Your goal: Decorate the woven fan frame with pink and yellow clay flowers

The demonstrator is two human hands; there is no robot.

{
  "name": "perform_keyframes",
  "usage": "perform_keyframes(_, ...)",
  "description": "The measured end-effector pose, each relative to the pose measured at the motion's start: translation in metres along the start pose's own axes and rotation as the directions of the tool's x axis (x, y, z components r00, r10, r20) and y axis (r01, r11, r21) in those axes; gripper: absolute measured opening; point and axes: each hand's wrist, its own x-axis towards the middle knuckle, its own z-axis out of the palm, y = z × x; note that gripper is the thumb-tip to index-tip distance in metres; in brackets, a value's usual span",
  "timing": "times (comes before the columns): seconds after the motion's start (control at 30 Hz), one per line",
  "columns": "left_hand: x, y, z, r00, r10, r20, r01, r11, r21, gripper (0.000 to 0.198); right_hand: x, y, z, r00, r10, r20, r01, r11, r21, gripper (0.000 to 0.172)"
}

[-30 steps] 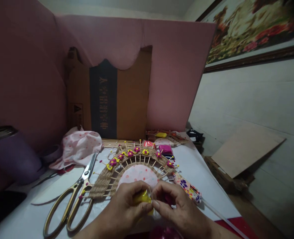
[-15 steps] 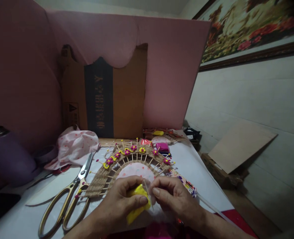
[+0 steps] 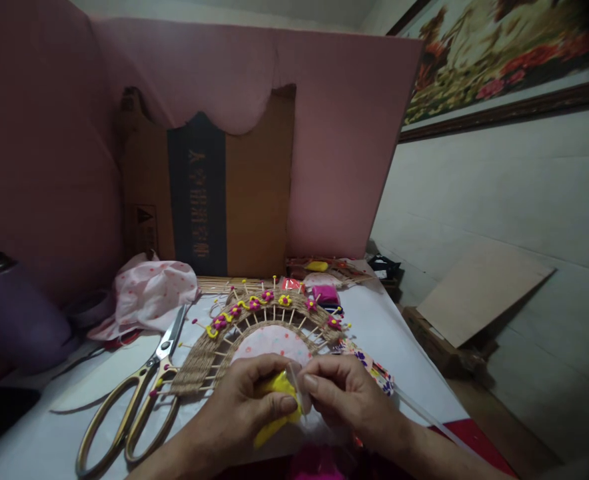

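Observation:
In front of me, my left hand (image 3: 239,407) is closed around a clear plastic bag of yellow clay (image 3: 270,432). My right hand (image 3: 354,403) pinches the transparent edge of that same bag, its thumb and forefinger pressed together. Just beyond both hands lies a woven twine fan (image 3: 197,363) with thin sticks, decorated with pink and yellow clay flowers. A dotted fabric half-circle (image 3: 269,341) forms its middle, partly hidden by my hands. Below them, at the bottom edge, something magenta (image 3: 317,463) shows.
Gold-handled scissors (image 3: 139,393) lie left of the fan. Behind them sits a crumpled dotted cloth (image 3: 154,293), with a purple container (image 3: 19,320) at far left. A magenta clay pack (image 3: 325,295) rests behind the fan. A cardboard piece (image 3: 257,200) stands against the pink panel (image 3: 339,147).
Both hands stay in nearly the same place on the bag. The clear plastic between them has shifted slightly, and the yellow end below my left thumb looks a little smaller.

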Motion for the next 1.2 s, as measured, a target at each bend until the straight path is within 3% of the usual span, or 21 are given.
perform_keyframes(0.37,0.001,0.0,0.0,0.999,-0.037,-0.023,0.037,0.999,-0.021,0.024,0.001,0.001,-0.002,0.999,-0.013,0.03,0.012,1.0,0.027,0.036)
perform_keyframes(0.7,0.001,0.004,0.001,0.994,-0.087,-0.058,0.085,0.996,-0.036,0.026,-0.001,-0.005,-0.002,0.997,-0.08,0.008,0.08,0.996,-0.051,0.031)
perform_keyframes(0.93,0.0,0.001,0.0,0.993,-0.064,-0.097,0.062,0.998,-0.022,0.031,-0.003,-0.007,0.001,0.992,-0.121,-0.023,0.118,0.987,-0.111,0.022)
perform_keyframes(1.07,0.0,-0.001,0.002,0.999,-0.016,-0.05,0.016,1.0,0.009,0.025,-0.004,-0.009,0.003,0.991,-0.11,-0.072,0.095,0.977,-0.189,0.012)
perform_keyframes(1.2,-0.001,-0.005,0.002,0.999,-0.011,-0.04,0.011,1.0,0.012,0.026,-0.004,-0.009,0.002,0.996,-0.078,-0.048,0.064,0.97,-0.233,0.013)
